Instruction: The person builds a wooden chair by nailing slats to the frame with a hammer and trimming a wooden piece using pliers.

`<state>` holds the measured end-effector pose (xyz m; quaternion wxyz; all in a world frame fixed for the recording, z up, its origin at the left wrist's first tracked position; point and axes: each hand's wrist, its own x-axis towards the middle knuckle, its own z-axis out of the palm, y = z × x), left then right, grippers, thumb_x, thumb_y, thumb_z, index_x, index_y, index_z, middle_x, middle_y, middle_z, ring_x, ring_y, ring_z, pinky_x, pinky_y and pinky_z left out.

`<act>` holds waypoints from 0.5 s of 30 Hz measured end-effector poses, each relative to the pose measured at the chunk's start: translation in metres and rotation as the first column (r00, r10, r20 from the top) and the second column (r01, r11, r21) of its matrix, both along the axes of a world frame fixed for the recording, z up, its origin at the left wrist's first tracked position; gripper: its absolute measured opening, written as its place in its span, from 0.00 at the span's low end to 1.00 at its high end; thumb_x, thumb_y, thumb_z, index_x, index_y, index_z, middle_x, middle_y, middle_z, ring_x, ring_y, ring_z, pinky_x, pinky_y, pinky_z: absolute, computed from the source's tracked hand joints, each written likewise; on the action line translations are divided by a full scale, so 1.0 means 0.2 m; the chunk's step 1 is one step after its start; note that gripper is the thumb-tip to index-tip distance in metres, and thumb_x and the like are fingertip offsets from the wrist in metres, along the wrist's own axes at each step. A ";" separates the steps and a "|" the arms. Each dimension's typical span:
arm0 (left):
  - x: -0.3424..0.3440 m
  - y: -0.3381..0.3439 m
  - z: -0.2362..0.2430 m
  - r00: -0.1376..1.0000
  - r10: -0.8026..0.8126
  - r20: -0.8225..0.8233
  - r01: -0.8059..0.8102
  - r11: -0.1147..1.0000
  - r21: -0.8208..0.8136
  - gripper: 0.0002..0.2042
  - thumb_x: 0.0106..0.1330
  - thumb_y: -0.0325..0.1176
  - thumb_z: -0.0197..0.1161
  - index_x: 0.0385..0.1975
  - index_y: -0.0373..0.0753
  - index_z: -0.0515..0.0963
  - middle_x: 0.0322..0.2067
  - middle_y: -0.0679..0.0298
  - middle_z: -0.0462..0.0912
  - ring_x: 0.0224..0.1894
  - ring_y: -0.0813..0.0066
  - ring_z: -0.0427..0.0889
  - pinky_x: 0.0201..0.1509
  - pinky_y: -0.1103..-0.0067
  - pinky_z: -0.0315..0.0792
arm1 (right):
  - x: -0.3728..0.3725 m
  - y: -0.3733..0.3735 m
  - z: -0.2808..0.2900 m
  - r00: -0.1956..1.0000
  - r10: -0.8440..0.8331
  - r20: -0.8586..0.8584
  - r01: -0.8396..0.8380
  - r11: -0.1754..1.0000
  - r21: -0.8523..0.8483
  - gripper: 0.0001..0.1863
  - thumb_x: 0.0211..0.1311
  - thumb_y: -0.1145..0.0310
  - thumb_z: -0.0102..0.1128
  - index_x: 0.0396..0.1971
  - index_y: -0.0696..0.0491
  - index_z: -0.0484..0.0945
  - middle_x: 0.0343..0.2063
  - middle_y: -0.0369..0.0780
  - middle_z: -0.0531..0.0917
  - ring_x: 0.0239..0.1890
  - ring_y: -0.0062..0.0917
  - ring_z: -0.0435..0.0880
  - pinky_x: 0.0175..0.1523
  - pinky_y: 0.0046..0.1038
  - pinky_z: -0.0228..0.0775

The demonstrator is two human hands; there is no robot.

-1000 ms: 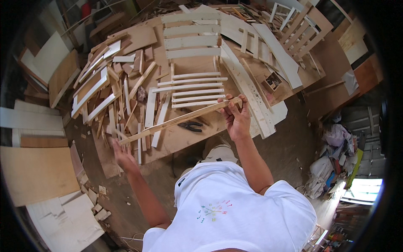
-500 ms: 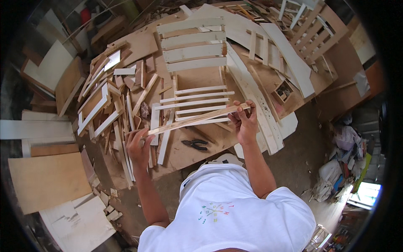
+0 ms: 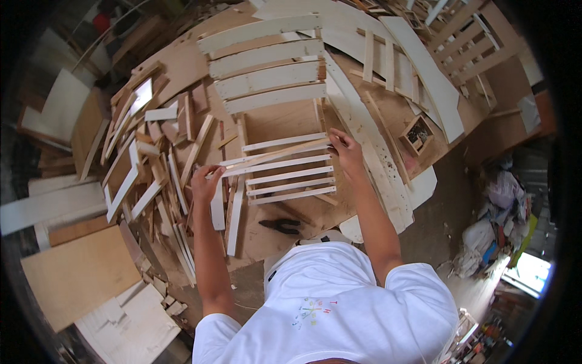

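My left hand (image 3: pixel 208 180) pinches one end of a thin wooden strip (image 3: pixel 276 156), and the fingers of my right hand (image 3: pixel 347 151) grip its other end. The strip slants over a wooden frame with narrow white slats (image 3: pixel 291 176) across its near part; whether it touches them I cannot tell. Wider pale boards (image 3: pixel 270 68) cross the far part of this frame. Black-handled pliers (image 3: pixel 280 225) lie on the worktable (image 3: pixel 257 246) between the frame and my body.
Offcuts and white-edged pieces (image 3: pixel 145 164) are heaped left of the frame. Long pale boards (image 3: pixel 364 127) lie to its right, near a small wooden box (image 3: pixel 410 147) with small dark items. A slatted panel (image 3: pixel 473 57) rests far right. Plywood sheets (image 3: pixel 79 276) stand lower left.
Both hands have carried the strip away from my body, from the near edge of the slatted frame to over its slats. My view has shifted slightly.
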<state>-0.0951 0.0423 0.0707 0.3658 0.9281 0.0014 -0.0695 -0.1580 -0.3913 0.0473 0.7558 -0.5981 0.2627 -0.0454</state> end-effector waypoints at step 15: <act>0.66 -0.14 -0.40 0.997 -0.065 0.040 0.063 0.997 0.045 0.21 0.63 0.45 0.79 0.47 0.35 0.87 0.42 0.52 0.87 0.46 0.58 0.86 0.52 0.65 0.77 | 0.37 -0.14 -0.37 0.953 -0.118 -0.281 -0.020 0.895 -0.445 0.18 0.66 0.59 0.74 0.43 0.60 0.90 0.30 0.39 0.91 0.32 0.20 0.86 0.41 0.24 0.76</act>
